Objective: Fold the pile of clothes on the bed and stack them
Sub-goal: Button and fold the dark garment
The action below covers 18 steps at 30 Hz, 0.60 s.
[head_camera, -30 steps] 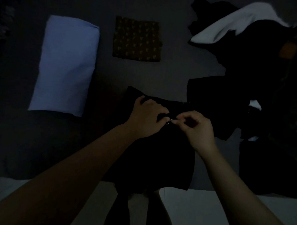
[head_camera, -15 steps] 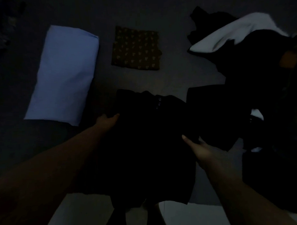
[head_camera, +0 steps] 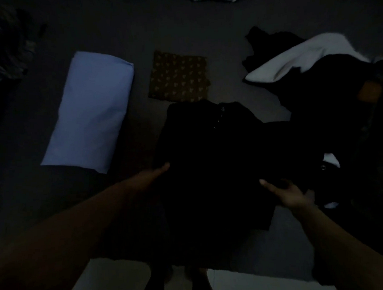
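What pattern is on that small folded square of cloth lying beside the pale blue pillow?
The small folded square cloth is dark brown with rows of small lighter motifs, seen in the head view.

Black garment [head_camera: 211,166]; pale blue pillow [head_camera: 91,109]; brown cloth [head_camera: 178,79] (small yellowish motifs); white fabric [head_camera: 296,58].

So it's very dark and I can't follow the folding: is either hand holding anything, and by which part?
Both hold the black garment by its side edges: the left hand at its left edge, the right hand at its right. The fingers are hidden under the cloth.
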Each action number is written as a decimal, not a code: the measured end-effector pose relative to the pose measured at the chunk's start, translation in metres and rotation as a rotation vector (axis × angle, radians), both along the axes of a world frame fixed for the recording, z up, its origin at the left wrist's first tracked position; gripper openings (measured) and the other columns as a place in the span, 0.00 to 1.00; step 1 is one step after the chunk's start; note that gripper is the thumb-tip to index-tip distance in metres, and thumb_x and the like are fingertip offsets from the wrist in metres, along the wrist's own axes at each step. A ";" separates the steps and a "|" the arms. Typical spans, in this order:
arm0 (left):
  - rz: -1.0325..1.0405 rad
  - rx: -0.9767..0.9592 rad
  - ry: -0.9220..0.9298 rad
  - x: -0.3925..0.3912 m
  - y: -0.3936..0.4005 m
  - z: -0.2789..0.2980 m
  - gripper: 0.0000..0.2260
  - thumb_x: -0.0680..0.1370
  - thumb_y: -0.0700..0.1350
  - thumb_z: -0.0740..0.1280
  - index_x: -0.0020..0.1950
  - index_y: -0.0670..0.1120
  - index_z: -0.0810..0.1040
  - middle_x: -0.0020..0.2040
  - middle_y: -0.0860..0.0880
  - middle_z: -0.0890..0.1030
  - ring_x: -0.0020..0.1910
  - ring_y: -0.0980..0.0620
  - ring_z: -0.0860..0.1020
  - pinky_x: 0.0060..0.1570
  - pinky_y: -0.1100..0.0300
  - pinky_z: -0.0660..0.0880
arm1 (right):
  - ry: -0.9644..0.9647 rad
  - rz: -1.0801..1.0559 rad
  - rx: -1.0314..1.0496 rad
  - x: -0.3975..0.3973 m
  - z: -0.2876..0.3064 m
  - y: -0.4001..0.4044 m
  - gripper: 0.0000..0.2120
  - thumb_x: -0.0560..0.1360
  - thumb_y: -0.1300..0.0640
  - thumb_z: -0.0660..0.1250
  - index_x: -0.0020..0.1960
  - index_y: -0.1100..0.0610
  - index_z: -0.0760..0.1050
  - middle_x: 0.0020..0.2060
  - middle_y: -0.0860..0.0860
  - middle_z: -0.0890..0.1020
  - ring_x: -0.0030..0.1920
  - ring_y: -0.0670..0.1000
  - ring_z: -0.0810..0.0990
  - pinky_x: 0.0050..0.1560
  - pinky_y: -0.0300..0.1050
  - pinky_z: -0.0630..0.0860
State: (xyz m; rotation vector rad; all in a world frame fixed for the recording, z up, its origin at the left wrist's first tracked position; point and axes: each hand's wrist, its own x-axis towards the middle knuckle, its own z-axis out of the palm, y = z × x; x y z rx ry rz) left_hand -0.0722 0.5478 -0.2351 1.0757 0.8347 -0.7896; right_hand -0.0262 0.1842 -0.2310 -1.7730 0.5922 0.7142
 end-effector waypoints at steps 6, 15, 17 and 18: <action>-0.123 0.667 -0.110 -0.056 -0.040 -0.044 0.18 0.74 0.40 0.71 0.61 0.36 0.75 0.57 0.39 0.79 0.58 0.42 0.77 0.58 0.55 0.73 | 0.000 0.053 -0.374 -0.071 -0.043 -0.006 0.19 0.71 0.67 0.70 0.61 0.70 0.72 0.57 0.63 0.78 0.61 0.62 0.75 0.56 0.48 0.71; -0.378 1.266 -0.453 -0.080 -0.027 -0.030 0.10 0.76 0.42 0.63 0.54 0.39 0.74 0.50 0.38 0.76 0.50 0.40 0.76 0.49 0.51 0.72 | -0.233 0.354 -0.756 -0.086 -0.023 -0.020 0.27 0.76 0.42 0.62 0.61 0.64 0.75 0.56 0.63 0.77 0.58 0.63 0.75 0.56 0.50 0.71; -0.677 1.184 -0.833 -0.083 -0.046 -0.017 0.13 0.73 0.50 0.63 0.54 0.45 0.72 0.47 0.43 0.77 0.46 0.46 0.76 0.45 0.56 0.73 | -0.414 0.548 -0.701 -0.094 -0.015 0.005 0.29 0.70 0.44 0.72 0.62 0.62 0.73 0.57 0.60 0.77 0.58 0.59 0.74 0.56 0.51 0.73; -0.873 1.123 -0.912 -0.082 -0.058 -0.014 0.18 0.71 0.52 0.65 0.59 0.48 0.71 0.51 0.44 0.76 0.49 0.46 0.77 0.47 0.57 0.74 | -0.512 0.686 -0.657 -0.098 -0.014 0.019 0.32 0.67 0.45 0.74 0.64 0.60 0.71 0.58 0.58 0.76 0.58 0.58 0.74 0.56 0.51 0.74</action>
